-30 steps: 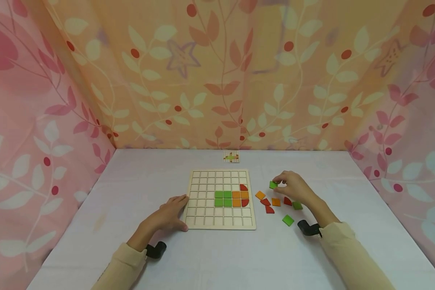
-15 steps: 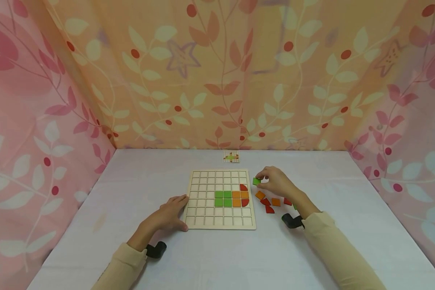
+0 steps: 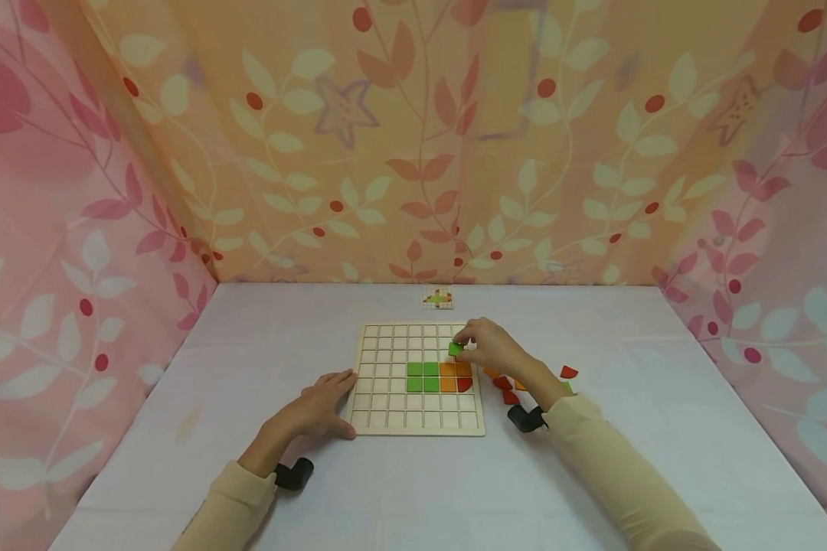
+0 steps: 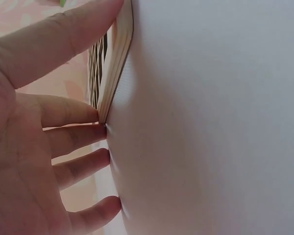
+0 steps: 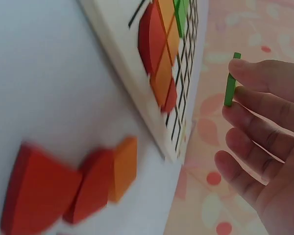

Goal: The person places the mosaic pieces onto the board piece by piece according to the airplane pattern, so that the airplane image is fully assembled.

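Observation:
My right hand point(image 3: 499, 353) pinches a green square tile point(image 3: 455, 349) between thumb and fingers, over the right side of the wooden grid board point(image 3: 383, 418). In the right wrist view the green tile point(image 5: 231, 83) stands edge-on at the fingertips. My left hand point(image 3: 313, 407) rests at the board's left edge, fingers extended; in the left wrist view the fingertips touch the table beside the board's side point(image 4: 116, 73). On the board sit several green squares point(image 3: 414, 370), orange squares point(image 3: 448, 385) and a red quarter-round piece point(image 3: 464, 386). Another red piece is mostly hidden by my right hand in the head view.
Loose red quarter-round pieces point(image 3: 569, 372) and orange squares lie right of the board, partly covered by my right arm. Behind the board lies a small pattern card point(image 3: 437, 297). Patterned curtains point(image 3: 413, 153) enclose the white table point(image 3: 248, 321) at the back and sides.
My right hand has moved left with the green tile, from above the loose pieces to above the board. The right forearm now covers some loose pieces. My left hand has stayed in place.

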{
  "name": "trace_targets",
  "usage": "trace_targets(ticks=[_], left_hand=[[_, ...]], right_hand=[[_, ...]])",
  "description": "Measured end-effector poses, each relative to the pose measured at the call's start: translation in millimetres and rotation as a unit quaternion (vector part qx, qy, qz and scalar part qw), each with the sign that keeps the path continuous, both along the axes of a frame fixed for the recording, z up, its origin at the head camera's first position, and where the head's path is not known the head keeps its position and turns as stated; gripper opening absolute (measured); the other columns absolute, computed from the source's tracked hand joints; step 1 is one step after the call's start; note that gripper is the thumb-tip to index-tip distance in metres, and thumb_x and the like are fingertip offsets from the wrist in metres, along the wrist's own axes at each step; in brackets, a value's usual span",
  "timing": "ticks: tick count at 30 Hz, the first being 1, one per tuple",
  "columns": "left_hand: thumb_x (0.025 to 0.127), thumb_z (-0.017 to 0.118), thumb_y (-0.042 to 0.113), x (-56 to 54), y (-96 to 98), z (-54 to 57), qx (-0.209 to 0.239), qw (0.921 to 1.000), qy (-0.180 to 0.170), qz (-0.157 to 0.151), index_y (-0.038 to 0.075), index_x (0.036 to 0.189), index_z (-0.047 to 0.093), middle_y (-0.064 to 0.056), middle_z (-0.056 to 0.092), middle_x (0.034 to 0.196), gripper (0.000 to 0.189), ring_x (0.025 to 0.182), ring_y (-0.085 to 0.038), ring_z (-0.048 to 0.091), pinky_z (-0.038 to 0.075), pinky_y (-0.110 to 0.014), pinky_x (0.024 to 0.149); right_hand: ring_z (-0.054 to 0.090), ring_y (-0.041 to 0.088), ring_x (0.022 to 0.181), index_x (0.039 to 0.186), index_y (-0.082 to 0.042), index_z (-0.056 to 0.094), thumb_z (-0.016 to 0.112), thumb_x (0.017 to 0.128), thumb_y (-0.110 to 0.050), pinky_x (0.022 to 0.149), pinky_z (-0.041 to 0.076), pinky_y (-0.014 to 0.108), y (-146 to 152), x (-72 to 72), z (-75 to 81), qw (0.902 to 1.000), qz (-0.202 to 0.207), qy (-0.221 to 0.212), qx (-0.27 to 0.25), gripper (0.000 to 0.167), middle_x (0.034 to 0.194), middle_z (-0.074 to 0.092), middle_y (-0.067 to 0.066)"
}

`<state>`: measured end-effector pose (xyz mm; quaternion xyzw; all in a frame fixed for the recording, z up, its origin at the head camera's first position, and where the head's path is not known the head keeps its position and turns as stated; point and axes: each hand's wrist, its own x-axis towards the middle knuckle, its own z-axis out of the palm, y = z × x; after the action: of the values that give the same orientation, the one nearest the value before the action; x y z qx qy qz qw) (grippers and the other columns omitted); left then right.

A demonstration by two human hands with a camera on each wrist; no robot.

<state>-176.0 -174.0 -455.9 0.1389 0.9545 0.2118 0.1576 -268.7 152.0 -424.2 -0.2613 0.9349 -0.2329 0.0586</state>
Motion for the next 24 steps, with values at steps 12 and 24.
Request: trace_targets(ticks=[12,24], left_hand=[[0.070,0.087,0.023,-3.1,-1.1,5.3,0.017,0.9996,-0.023,0.010,0.001,0.149,0.035,-0.017,0.033,0.157,0.097,0.145,-0.039,0.027,0.027,-0.062,0.113],[0.070,0.087,0.019,-5.7,-1.2,5.2,0.015,0.9998,-0.015,-0.001,-0.001,0.148,0.037,-0.018,0.031,0.158,0.095,0.146,-0.042,0.024,0.025,-0.066,0.111]], right_hand=[[0.057,0.019,0.092,0.104,-0.008,0.076,0.074,0.085,-0.020,0.086,0.051,0.035,-39.6,-2.7,-4.1,0.9985,0.050,0.014,0.016,0.022,0.096,0.068,0.003],[0.058,0.019,0.091,0.102,-0.007,0.076,0.076,0.083,-0.018,0.083,0.051,0.034,-79.7,-2.8,-7.9,0.9945,0.092,0.024,0.043,0.022,0.096,0.069,0.005]])
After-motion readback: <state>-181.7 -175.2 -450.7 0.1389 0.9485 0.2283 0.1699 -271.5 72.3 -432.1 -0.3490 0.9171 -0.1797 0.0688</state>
